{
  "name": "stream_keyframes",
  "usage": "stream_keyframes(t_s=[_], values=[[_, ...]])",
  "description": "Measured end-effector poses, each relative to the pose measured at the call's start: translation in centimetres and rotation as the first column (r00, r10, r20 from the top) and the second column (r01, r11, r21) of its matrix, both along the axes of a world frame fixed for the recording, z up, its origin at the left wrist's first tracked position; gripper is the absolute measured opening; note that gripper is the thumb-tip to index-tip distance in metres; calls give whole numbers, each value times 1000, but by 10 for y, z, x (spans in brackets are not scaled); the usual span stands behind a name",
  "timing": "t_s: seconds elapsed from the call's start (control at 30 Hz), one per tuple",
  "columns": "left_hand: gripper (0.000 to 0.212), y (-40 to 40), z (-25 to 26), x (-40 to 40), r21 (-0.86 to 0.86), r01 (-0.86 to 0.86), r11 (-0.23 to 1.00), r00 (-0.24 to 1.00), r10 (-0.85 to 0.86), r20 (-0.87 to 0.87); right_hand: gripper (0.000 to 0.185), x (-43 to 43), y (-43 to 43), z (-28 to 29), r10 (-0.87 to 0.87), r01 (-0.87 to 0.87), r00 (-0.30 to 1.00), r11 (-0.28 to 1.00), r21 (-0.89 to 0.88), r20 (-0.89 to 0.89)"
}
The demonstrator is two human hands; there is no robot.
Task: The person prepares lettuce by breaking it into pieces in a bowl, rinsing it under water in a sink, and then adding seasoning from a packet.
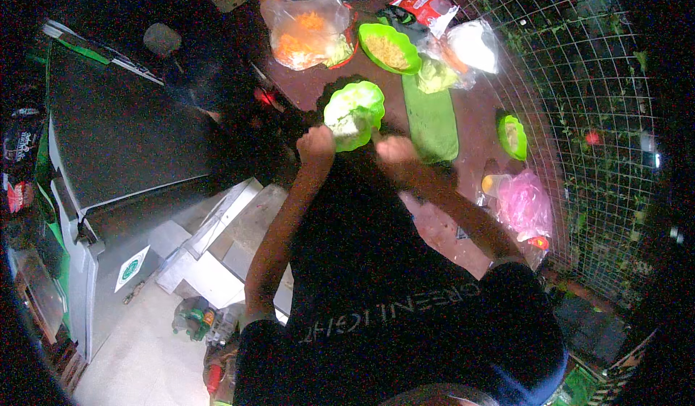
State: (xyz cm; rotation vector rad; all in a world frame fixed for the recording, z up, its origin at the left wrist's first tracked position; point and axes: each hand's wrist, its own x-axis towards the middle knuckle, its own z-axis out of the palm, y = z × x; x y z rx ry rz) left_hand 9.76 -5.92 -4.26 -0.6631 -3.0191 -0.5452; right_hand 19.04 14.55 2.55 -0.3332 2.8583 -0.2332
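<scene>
My left hand [316, 146] grips the near left rim of a scalloped green bowl [374, 92]. White powder [347, 111] lies in the bowl, with a greyish blurred patch at its right side. At the bowl's near right edge is my right hand [396, 149], smeared by motion, its fingers curled around a utensil [374, 134] that reaches into the bowl. Blur hides the utensil's exact kind. A green cutting board [431, 118] lies just right of my right hand, on the reddish-brown table [478, 115].
Beyond the bowl are a plastic bag with shredded orange food [304, 34], a green bowl of pale yellowish food [386, 50], cabbage [434, 74] and a red packet [426, 4]. A small green bowl [512, 137] and a pink plastic bag [524, 202] stand right, near wire mesh [586, 96].
</scene>
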Motion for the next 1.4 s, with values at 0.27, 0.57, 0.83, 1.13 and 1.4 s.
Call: stream_keyframes(t_s=[0.27,0.57,0.83,1.13,1.4], values=[[20,-3,-53,8,53,-86,995,988,92,-121,19,-7,-48,5,-670,493,737,623,-607,-88],[21,-8,22,-2,-27,-18,999,997,20,79,34,-2,-29,-15,-670,364,741,461,-809,-49],[22,-14,-28,-3,45,-5,999,999,3,44,23,-2,-24,21,-559,373,815,711,-597,-156],[18,-17,-34,-5,82,10,997,997,-16,76,15,-19,3,-27,-437,300,899,649,-699,-20],[22,-22,-27,-4,171,70,983,992,-50,-117,19,-5,-15,-3,-255,196,956,923,-330,-146]])
